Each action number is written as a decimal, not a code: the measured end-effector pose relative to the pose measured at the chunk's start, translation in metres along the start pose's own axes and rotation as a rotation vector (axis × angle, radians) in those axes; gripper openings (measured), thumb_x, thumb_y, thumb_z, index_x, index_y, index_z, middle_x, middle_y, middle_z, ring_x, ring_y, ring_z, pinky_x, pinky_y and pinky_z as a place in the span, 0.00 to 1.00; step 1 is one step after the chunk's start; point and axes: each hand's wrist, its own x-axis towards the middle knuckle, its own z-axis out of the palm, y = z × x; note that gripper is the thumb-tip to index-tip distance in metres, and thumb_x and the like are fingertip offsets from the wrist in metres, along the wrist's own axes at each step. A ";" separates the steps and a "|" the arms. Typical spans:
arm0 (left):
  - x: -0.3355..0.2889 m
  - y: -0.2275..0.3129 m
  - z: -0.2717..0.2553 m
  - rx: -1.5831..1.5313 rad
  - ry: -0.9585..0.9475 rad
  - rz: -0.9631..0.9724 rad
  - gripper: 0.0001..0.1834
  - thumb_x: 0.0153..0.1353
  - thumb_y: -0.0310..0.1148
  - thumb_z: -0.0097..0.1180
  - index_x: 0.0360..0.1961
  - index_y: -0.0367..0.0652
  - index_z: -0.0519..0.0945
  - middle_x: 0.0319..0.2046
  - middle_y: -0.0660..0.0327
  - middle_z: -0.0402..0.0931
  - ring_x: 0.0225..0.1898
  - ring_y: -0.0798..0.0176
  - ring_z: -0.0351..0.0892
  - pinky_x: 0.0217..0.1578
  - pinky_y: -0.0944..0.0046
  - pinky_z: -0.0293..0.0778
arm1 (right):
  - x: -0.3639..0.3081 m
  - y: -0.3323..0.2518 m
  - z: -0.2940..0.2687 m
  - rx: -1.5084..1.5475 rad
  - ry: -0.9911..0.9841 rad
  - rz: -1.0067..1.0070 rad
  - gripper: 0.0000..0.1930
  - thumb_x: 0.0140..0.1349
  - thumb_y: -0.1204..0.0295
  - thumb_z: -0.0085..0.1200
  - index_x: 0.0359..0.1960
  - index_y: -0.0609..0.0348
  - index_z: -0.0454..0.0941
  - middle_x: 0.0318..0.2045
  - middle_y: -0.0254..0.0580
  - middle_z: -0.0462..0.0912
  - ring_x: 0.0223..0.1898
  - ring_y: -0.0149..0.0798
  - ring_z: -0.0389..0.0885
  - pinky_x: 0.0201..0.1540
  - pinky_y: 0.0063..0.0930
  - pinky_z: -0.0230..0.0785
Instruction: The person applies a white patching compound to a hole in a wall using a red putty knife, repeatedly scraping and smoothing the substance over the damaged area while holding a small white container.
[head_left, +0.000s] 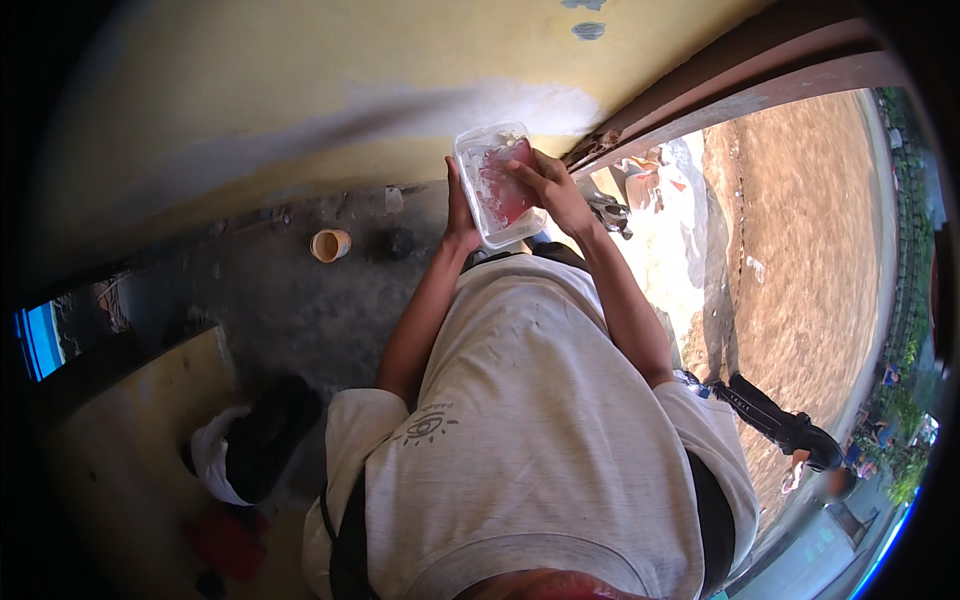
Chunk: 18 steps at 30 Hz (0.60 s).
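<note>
Tub (514,236) smeared with white paste (486,188) tilts at upper centre, left hand (459,212) cupping its side, seemingly for steadiness, right hand (562,196) grasping a flat red piece (507,202) inside.

Downward fisheye view, head height

Harsh daylight glares from the right over the sandy brown ground (810,200) — the dark grey floor (300,290) lies dim, fisheye edges curving into black.

Left fingers (454,180) partly behind tub (514,236)
</note>
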 end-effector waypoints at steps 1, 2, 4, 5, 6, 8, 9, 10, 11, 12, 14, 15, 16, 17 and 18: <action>-0.001 0.001 0.001 0.021 0.012 -0.004 0.46 0.67 0.72 0.33 0.69 0.43 0.65 0.64 0.53 0.70 0.62 0.52 0.73 0.63 0.44 0.71 | -0.001 0.001 -0.003 0.001 0.005 0.000 0.19 0.71 0.60 0.54 0.53 0.64 0.76 0.36 0.34 0.82 0.36 0.27 0.77 0.43 0.26 0.71; 0.000 0.002 0.003 0.020 0.010 -0.009 0.46 0.67 0.72 0.33 0.69 0.43 0.65 0.64 0.53 0.70 0.62 0.52 0.73 0.63 0.44 0.71 | -0.001 0.004 -0.009 -0.006 -0.004 0.026 0.20 0.71 0.60 0.54 0.55 0.63 0.76 0.38 0.34 0.82 0.38 0.27 0.77 0.44 0.25 0.71; 0.001 0.002 0.005 0.116 0.081 0.032 0.45 0.69 0.70 0.30 0.68 0.42 0.66 0.62 0.53 0.72 0.61 0.51 0.75 0.62 0.46 0.72 | -0.001 0.005 -0.013 0.058 -0.009 0.045 0.19 0.71 0.62 0.54 0.56 0.64 0.75 0.37 0.29 0.80 0.35 0.24 0.74 0.39 0.22 0.69; 0.001 0.003 0.004 0.116 0.081 0.030 0.45 0.69 0.70 0.30 0.68 0.42 0.66 0.62 0.53 0.72 0.61 0.51 0.75 0.62 0.46 0.72 | -0.004 0.005 -0.009 0.060 -0.007 0.045 0.19 0.71 0.62 0.54 0.56 0.64 0.75 0.37 0.29 0.80 0.35 0.24 0.74 0.39 0.22 0.69; 0.000 0.002 0.003 0.075 0.116 0.028 0.44 0.69 0.70 0.30 0.68 0.42 0.66 0.62 0.53 0.72 0.60 0.51 0.75 0.62 0.47 0.72 | -0.009 0.005 -0.005 0.149 0.072 0.006 0.18 0.72 0.63 0.53 0.55 0.64 0.75 0.37 0.30 0.80 0.36 0.23 0.75 0.39 0.22 0.69; 0.000 0.000 -0.003 0.055 0.159 0.026 0.51 0.63 0.76 0.35 0.70 0.42 0.63 0.63 0.51 0.71 0.61 0.50 0.75 0.62 0.45 0.72 | -0.017 0.003 -0.002 0.327 0.141 -0.034 0.14 0.71 0.68 0.54 0.53 0.64 0.75 0.43 0.35 0.81 0.40 0.24 0.79 0.45 0.22 0.73; -0.002 0.000 -0.007 0.054 0.158 0.021 0.51 0.63 0.76 0.35 0.70 0.42 0.63 0.63 0.51 0.71 0.61 0.50 0.75 0.62 0.45 0.72 | -0.016 0.014 -0.011 0.328 0.145 -0.035 0.14 0.71 0.68 0.54 0.53 0.64 0.75 0.43 0.35 0.81 0.40 0.24 0.79 0.45 0.22 0.73; -0.002 0.001 -0.008 0.064 0.177 0.015 0.50 0.63 0.76 0.35 0.70 0.42 0.63 0.63 0.51 0.71 0.61 0.50 0.75 0.62 0.45 0.72 | -0.016 0.016 -0.016 0.330 0.137 -0.049 0.14 0.71 0.70 0.54 0.53 0.65 0.74 0.45 0.37 0.81 0.43 0.26 0.80 0.48 0.23 0.73; -0.001 0.001 -0.009 0.074 0.195 0.008 0.50 0.63 0.75 0.36 0.70 0.43 0.64 0.62 0.52 0.72 0.61 0.50 0.75 0.61 0.45 0.72 | -0.017 0.020 -0.018 0.393 0.164 -0.092 0.13 0.71 0.72 0.53 0.53 0.65 0.74 0.45 0.39 0.81 0.44 0.28 0.80 0.49 0.24 0.74; 0.000 0.000 -0.010 0.078 0.213 0.028 0.48 0.64 0.74 0.38 0.70 0.44 0.64 0.62 0.53 0.72 0.60 0.50 0.75 0.60 0.45 0.72 | -0.019 0.025 -0.021 0.456 0.189 -0.136 0.12 0.71 0.73 0.52 0.53 0.65 0.74 0.45 0.41 0.81 0.46 0.30 0.81 0.50 0.25 0.75; 0.001 -0.002 -0.012 0.067 0.221 0.032 0.48 0.64 0.74 0.39 0.70 0.45 0.64 0.62 0.54 0.72 0.60 0.50 0.75 0.60 0.44 0.73 | -0.022 0.029 -0.022 0.498 0.253 -0.147 0.12 0.70 0.74 0.52 0.53 0.65 0.73 0.44 0.40 0.82 0.43 0.30 0.81 0.49 0.26 0.76; 0.002 -0.001 -0.013 0.055 0.234 0.046 0.47 0.64 0.73 0.40 0.69 0.45 0.65 0.61 0.54 0.73 0.59 0.51 0.76 0.60 0.44 0.73 | -0.022 0.032 -0.025 0.539 0.307 -0.155 0.12 0.70 0.75 0.52 0.53 0.64 0.73 0.43 0.39 0.82 0.41 0.30 0.82 0.48 0.27 0.77; 0.000 0.000 -0.029 0.051 0.195 0.042 0.46 0.64 0.73 0.40 0.68 0.45 0.66 0.60 0.55 0.74 0.58 0.51 0.76 0.60 0.44 0.73 | -0.019 0.042 -0.032 0.565 0.336 -0.131 0.11 0.69 0.75 0.53 0.51 0.62 0.75 0.41 0.38 0.82 0.38 0.32 0.82 0.47 0.29 0.77; 0.001 0.000 -0.031 0.051 0.192 0.035 0.46 0.64 0.73 0.40 0.68 0.45 0.66 0.60 0.55 0.74 0.58 0.51 0.76 0.60 0.44 0.73 | -0.018 0.049 -0.042 0.567 0.343 -0.134 0.11 0.69 0.75 0.53 0.51 0.62 0.75 0.41 0.38 0.82 0.38 0.32 0.82 0.47 0.29 0.77; 0.002 -0.002 -0.033 0.040 0.203 0.059 0.45 0.65 0.72 0.40 0.68 0.45 0.67 0.59 0.55 0.74 0.58 0.51 0.77 0.59 0.44 0.73 | -0.017 0.056 -0.052 0.605 0.322 -0.130 0.09 0.69 0.74 0.53 0.49 0.62 0.76 0.40 0.38 0.82 0.38 0.33 0.82 0.48 0.29 0.77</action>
